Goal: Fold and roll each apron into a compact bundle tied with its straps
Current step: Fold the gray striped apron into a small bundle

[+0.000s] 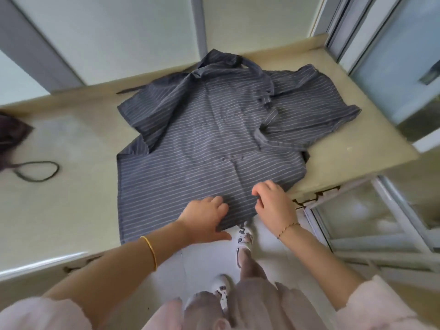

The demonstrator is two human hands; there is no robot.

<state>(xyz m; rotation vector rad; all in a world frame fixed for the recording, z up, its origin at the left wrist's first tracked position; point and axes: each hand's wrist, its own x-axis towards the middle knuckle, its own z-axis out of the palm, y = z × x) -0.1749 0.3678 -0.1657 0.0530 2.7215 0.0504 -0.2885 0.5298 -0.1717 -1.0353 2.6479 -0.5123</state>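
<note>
- On the wrists nearest the camera, a gold bangle (150, 252) circles the left and a thin chain bracelet (288, 228) the right.
- At the near edge of the table (71, 210), the left hand (204, 217) sits on the hem of the apron (202, 144). Its fingers curl down into the cloth and its thumb stretches along the edge. It seems to grip the hem, though the fingertips are hidden.
- Just beside it, the right hand (273, 203) pinches a small raised fold of the same hem between curled fingers and thumb.
- Beyond the hands, the grey, white-striped apron lies spread over the middle of the table. Its near part is flat, both far sides are folded inward and rumpled, and its top is bunched at the far edge.
- Off to the left, well apart from the apron, a dark strap loop (35, 171) lies on the table and runs to a dark cloth (12, 139) at the frame's edge.
</note>
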